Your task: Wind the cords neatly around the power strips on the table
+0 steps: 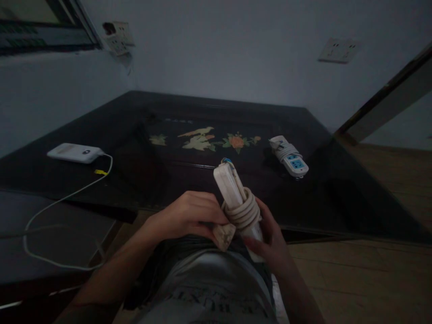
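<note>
In front of my body I hold a white power strip point(228, 183), tilted, with its pale cord point(243, 212) wound several times around the middle. My right hand point(272, 240) is wrapped round the strip's lower part from the right side. A dirty off-white plug point(224, 236), seemingly the end of that cord, is pinched in the fingers of my left hand point(195, 212), close beside the coil. A bit of blue shows at the strip's upper end. The strip's socket face is not visible.
A second power strip point(294, 163), blue-faced with its cord wrapped, lies at the right on the dark glossy table point(209, 177). At the left, a white power bank-like device point(74, 153) trails a white cable point(67, 195) over the edge. Wall sockets point(339, 50) are behind.
</note>
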Action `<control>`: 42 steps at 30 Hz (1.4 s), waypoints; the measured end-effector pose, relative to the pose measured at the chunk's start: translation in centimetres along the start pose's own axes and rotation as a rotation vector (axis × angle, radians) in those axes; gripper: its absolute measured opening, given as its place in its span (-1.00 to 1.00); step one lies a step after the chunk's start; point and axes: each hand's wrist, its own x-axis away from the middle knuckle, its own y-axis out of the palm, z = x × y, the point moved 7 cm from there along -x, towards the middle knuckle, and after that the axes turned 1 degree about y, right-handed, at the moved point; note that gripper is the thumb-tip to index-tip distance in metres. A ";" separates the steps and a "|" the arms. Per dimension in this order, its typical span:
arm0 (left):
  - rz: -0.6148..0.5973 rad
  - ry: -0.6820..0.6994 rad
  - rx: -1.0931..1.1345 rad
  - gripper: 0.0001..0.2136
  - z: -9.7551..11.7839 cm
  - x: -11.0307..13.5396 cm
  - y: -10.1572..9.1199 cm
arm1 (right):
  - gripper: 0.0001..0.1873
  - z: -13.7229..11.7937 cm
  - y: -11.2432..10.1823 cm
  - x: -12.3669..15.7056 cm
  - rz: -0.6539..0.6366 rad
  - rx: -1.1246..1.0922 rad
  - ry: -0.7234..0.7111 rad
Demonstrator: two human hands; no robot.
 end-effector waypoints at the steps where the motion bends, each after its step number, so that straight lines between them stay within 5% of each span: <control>1: -0.006 -0.002 0.034 -0.76 0.1 -0.1 0.1 | -0.19 0.2 0.0 0.1 -0.003 -0.018 0.005; 4: 0.112 -0.046 0.117 -0.73 -0.3 -0.2 -0.1 | -0.21 0.3 -0.2 0.4 0.012 -0.072 -0.010; 12: 0.686 -0.188 0.170 -0.75 -2.3 1.8 -1.0 | -0.17 -0.2 0.1 0.8 -0.007 -0.049 -0.039; 26: 0.439 -0.377 0.020 -0.86 -1.7 2.2 -1.1 | -0.19 0.7 -0.3 0.9 0.028 -0.194 0.078; 42: 0.405 -0.387 0.005 -0.84 -2.1 2.5 -1.0 | -0.23 1.9 -0.7 1.1 0.066 -0.221 0.153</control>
